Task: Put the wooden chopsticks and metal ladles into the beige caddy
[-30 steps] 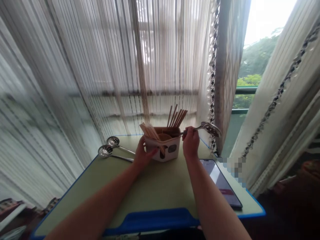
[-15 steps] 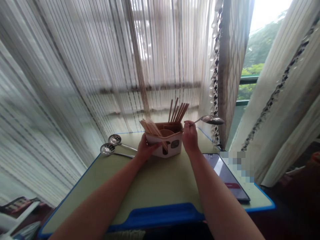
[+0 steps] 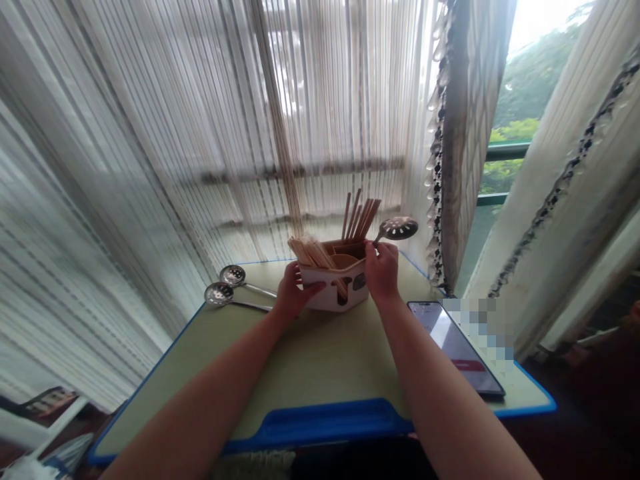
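A white utensil holder [image 3: 329,293] stands at the far middle of a green table [image 3: 310,367], with wooden chopsticks [image 3: 359,217] sticking up from it and more chopsticks [image 3: 311,252] leaning over its left rim. My left hand [image 3: 291,293] grips the holder's left side. My right hand [image 3: 383,270] is closed on the handle of a slotted metal spoon [image 3: 399,229], held upright at the holder's right edge with its bowl up and to the right.
Two more slotted metal spoons [image 3: 226,285] lie on the table's far left. A phone [image 3: 457,347] with a lit screen lies near the right edge. Sheer curtains [image 3: 250,120] hang close behind the table. The table's near edge is blue.
My right hand has swung the spoon from lying level out to the right to standing upright at the holder's right edge. My left hand stays on the holder.
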`<state>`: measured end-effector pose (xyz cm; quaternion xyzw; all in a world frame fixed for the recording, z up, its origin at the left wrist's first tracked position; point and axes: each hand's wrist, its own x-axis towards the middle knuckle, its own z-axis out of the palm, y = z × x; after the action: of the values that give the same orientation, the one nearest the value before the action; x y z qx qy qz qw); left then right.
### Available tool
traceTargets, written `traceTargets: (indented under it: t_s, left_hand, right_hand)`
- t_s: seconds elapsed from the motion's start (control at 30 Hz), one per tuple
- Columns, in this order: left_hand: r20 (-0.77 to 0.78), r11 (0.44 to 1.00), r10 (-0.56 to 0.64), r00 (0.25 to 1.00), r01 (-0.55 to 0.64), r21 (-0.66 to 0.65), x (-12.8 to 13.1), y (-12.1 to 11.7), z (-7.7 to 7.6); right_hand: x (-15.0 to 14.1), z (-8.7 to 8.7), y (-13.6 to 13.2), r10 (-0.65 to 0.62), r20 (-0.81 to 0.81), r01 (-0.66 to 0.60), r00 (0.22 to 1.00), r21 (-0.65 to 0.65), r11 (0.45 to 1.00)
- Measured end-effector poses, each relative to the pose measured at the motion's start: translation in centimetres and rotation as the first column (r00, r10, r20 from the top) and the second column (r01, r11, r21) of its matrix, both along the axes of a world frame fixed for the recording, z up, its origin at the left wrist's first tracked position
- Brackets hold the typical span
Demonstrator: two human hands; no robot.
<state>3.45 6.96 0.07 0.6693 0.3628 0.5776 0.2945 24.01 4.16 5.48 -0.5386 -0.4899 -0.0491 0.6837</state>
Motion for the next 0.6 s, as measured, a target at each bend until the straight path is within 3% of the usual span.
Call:
traceTargets:
  t_s: [0.13,0.27,0.43,0.6]
  left_hand:
    - [0.0,0.999,-0.019,1.0,0.019,-0.029,-0.2,0.2,0.1]
    - [0.044,0.995,-0.045,0.998,0.049,-0.087,-0.6,0.5,0.3]
    - [0.097,0.989,-0.048,0.994,0.061,-0.134,-1.2,0.5,0.4]
    - [0.143,0.991,0.024,0.989,-0.005,-0.134,-1.2,0.0,0.1]
  right_hand:
    - [0.2,-0.7,0.4,0.008,-0.088,-0.011,0.996,-0.035,0.999]
    - [-0.3,-1.3,0.6,0.132,-0.193,-0.146,0.972,-0.063,0.987]
    - [-1.3,-1.1,0.0,0.095,-0.14,-0.106,0.985,-0.071,0.992]
    - [-1.4,-1.0,-0.3,0.107,-0.102,-0.114,0.989,-0.061,0.992]
